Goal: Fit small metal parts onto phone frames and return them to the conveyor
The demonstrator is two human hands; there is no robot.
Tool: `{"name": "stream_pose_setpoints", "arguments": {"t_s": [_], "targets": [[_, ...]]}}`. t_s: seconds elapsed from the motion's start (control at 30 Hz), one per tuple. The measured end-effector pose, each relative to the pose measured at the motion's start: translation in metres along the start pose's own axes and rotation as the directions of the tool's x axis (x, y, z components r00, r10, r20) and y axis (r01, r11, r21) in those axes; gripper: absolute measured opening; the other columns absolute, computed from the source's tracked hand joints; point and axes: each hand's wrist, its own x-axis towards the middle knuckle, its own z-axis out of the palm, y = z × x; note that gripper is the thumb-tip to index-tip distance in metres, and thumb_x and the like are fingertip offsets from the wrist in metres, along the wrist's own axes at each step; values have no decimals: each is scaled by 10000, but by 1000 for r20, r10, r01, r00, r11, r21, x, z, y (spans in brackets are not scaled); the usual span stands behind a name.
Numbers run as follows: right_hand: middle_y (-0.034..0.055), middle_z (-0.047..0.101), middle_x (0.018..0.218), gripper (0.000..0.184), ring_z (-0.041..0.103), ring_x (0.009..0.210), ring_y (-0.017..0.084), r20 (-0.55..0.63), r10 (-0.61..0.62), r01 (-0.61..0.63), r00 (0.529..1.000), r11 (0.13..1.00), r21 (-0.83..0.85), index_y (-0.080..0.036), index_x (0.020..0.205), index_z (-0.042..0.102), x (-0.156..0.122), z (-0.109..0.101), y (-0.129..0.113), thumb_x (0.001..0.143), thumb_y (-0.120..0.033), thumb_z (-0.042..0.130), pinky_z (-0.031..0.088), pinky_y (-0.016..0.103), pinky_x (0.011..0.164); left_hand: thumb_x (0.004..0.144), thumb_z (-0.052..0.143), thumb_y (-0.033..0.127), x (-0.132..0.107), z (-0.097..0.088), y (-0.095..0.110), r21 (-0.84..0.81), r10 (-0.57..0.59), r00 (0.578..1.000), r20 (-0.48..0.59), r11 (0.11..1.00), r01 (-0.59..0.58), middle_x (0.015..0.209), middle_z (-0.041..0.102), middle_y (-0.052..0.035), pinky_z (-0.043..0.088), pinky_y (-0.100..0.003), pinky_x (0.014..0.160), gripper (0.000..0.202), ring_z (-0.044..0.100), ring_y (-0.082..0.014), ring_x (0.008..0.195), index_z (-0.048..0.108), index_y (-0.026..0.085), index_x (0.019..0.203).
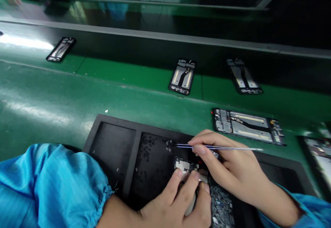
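My right hand [232,167] pinches thin metal tweezers [224,148] that point left, their tips beside a few tiny parts [168,144] in the black tray [113,145]. My left hand [178,200] has its fingers closed round a small silvery circuit piece [184,166] held over the tray's middle compartment. Both arms wear blue sleeves [51,186]. Several small dark parts lie scattered in the middle compartment, and a heap of tiny grey parts [222,204] fills the compartment under my right wrist.
An open phone frame [248,126] lies just beyond the tray on the green bench [51,97]. Three more phone frames [182,76] sit spaced along the green belt behind. Another device [318,155] is at the right edge. Cables and equipment crowd the far bench.
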Motion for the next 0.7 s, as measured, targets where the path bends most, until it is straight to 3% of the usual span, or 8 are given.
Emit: {"name": "stream_pose_setpoints", "arguments": {"t_s": [0.4,0.57,0.7], "targets": [[20,680,850,95,681,737,115,29,-23,23,999,1000,20,-210,973,581,1,2,-2,1001,-174,497,537,208,633,961,609,469,0,4,3,-32,-9,1000,-3,999,9,1230,672,-48,363,-561,1145,368,621,-315,1228,572,255,1258],[-4,653,774,89,668,677,112,-94,20,-12,995,996,83,-221,947,582,-3,-2,-1,999,-195,516,524,203,568,976,584,444,3,-1,-6,-25,37,999,8,999,-37,1230,678,-59,381,-555,1125,370,638,-304,1198,533,264,1295],[-2,639,775,163,680,739,143,-143,82,-53,986,980,191,-236,860,559,-9,-7,-4,998,-174,500,550,250,616,967,589,380,8,-5,-14,-46,89,996,10,995,-88,1207,693,-45,424,-561,1078,328,654,-311,1156,576,256,1270]]}}
